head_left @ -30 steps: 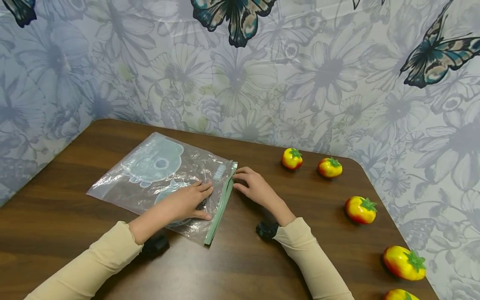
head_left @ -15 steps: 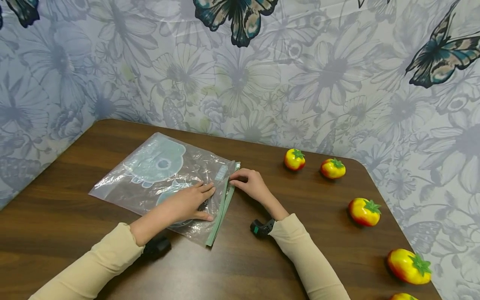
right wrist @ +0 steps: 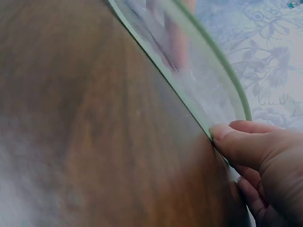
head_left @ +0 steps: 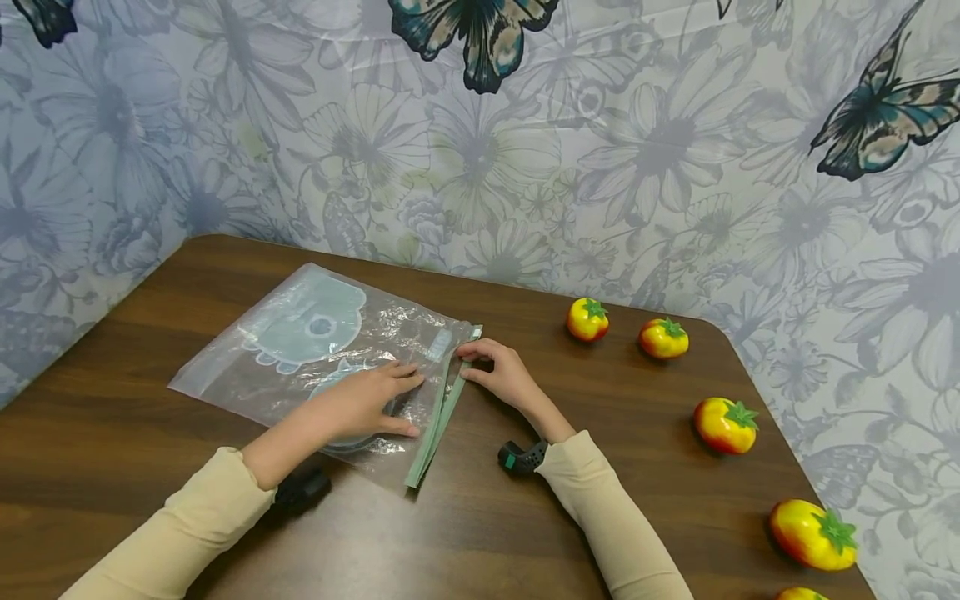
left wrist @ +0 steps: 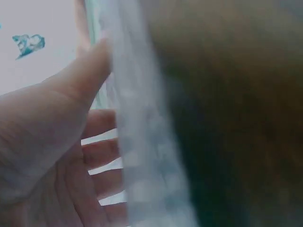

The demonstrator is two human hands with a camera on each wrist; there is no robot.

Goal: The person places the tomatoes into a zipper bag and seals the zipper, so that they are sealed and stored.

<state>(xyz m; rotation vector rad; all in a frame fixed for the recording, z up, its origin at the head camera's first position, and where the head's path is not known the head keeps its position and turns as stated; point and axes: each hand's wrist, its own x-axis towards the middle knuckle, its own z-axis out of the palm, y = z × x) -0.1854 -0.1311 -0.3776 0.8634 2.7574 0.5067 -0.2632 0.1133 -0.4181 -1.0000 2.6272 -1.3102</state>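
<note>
A clear plastic zip bag (head_left: 247, 367) with pale blue cartoon prints lies on the table, its green zip strip (head_left: 427, 450) facing right. My left hand (head_left: 363, 407) rests over the bag near the strip, fingers extended and thumb spread. In the left wrist view, the left hand (left wrist: 52, 127) is partly covered by blurred plastic. At the far end of the strip, my right hand (head_left: 504, 377) pinches the green edge between thumb and fingers. The right wrist view shows the two green edges (right wrist: 170, 80) apart, with the right thumb (right wrist: 227, 137) on the nearer one.
Several yellow-red toy fruits with green leaf tops stand along the table's right side, among them one at the back (head_left: 587, 320) and one nearer (head_left: 812, 535). A butterfly-patterned cloth (head_left: 480, 167) hangs behind the brown table (head_left: 112, 467).
My right hand has come onto the strip's far end and grips it. The green edges have parted. My left hand and the bag have shifted slightly left.
</note>
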